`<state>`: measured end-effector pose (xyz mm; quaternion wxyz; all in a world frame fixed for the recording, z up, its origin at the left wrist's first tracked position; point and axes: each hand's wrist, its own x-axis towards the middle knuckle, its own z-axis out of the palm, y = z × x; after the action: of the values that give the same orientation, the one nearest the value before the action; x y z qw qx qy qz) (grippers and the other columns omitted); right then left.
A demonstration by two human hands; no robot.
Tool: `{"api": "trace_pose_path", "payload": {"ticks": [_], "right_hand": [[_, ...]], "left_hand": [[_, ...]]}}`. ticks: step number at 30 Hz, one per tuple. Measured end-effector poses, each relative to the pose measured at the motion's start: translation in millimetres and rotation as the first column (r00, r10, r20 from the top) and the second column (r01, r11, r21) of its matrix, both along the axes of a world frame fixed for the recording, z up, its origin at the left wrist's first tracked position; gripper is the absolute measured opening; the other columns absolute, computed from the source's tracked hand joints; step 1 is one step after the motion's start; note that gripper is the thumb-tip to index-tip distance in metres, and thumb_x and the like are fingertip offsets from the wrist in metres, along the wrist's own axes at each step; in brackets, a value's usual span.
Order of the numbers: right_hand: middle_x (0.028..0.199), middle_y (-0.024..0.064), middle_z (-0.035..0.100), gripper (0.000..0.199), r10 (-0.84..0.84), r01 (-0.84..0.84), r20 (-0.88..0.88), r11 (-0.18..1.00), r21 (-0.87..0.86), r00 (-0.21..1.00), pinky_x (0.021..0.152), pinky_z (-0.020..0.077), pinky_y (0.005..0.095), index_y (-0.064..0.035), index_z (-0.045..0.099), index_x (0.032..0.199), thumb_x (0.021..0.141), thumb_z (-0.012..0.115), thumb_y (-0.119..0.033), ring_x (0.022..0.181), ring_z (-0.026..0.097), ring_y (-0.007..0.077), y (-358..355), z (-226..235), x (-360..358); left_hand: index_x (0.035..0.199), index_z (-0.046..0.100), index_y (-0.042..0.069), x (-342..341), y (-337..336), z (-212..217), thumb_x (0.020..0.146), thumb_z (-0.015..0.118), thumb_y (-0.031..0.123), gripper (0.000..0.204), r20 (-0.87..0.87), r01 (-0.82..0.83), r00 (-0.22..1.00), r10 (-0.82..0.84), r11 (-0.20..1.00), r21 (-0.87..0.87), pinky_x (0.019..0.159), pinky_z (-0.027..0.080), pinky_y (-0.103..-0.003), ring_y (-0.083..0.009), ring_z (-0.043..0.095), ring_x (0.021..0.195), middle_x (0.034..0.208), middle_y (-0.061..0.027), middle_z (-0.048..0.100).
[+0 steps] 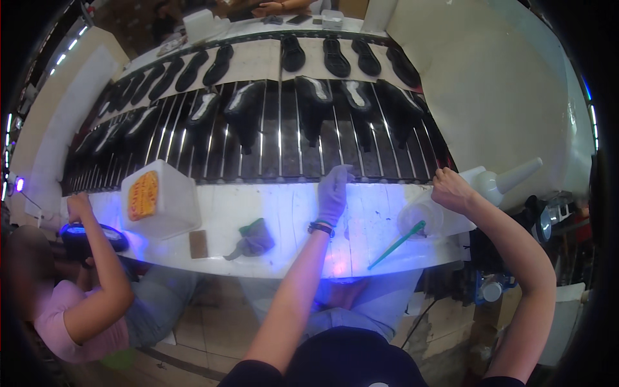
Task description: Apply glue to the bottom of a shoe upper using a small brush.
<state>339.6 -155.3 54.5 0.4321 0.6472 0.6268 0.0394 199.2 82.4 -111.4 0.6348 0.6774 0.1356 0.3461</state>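
At lower centre the white desk (284, 213) carries a green brush (396, 244) in a clear cup (419, 216), the gloved left hand (334, 192) lies open at its far edge, the right hand (451, 190) grips a white nozzle bottle (500, 182), and black shoes (313, 97) ride the conveyor (271, 138) above.

A long white bench (284, 251) is seen, lit blue at centre. Laid on it: a white tub (158, 201) at nine o'clock, a rag (253, 238) at centre, a clear cup (419, 218) and green brush (396, 244) at three o'clock.
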Motion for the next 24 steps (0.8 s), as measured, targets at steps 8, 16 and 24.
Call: {"api": "trace_pose_path", "payload": {"ticks": [8, 16, 24], "right_hand": [[0.076, 0.0067, 0.068, 0.013, 0.123, -0.128, -0.055, 0.987, -0.094, 0.991, 0.068, 0.0462, 0.0336, -0.0079, 0.073, 0.072, 0.074, 0.062, -0.016, 0.081, 0.063, 0.0236, -1, 4, 8], [0.075, 0.0156, 0.068, 0.010, -0.297, 0.406, -0.455, 0.900, 0.161, 0.839, 0.066, 0.0547, 0.0438, -0.0057, 0.071, 0.072, 0.069, 0.072, -0.016, 0.075, 0.069, 0.0332, 3, 6, 47], [0.074, 0.0166, 0.067, 0.014, -0.309, 0.515, -0.623, 0.839, 0.177, 0.718, 0.065, 0.0531, 0.0427, -0.0009, 0.068, 0.070, 0.062, 0.077, -0.009, 0.074, 0.068, 0.0343, -5, -6, 47]], "left_hand": [[0.109, 0.065, 0.000, 0, -1, 6, 0.103, 0.041, 0.030, 0.039, -0.012, 0.049, 0.999, -0.050, 0.997, -0.060, 0.078, 0.053, -0.028, -0.0154, 0.067, 0.083, 0.087, -0.0086, 0.068], [0.111, 0.065, 0.004, -5, 0, -9, 0.101, 0.038, 0.020, 0.033, -0.019, 0.018, 1.000, -0.017, 0.998, 0.056, 0.081, 0.051, -0.029, -0.0158, 0.066, 0.082, 0.090, -0.0077, 0.067], [0.109, 0.065, 0.001, 0, 2, -1, 0.102, 0.043, 0.028, 0.035, -0.003, 0.049, 0.999, -0.049, 0.991, -0.123, 0.079, 0.049, -0.028, -0.0148, 0.064, 0.084, 0.087, -0.0070, 0.067]]}}
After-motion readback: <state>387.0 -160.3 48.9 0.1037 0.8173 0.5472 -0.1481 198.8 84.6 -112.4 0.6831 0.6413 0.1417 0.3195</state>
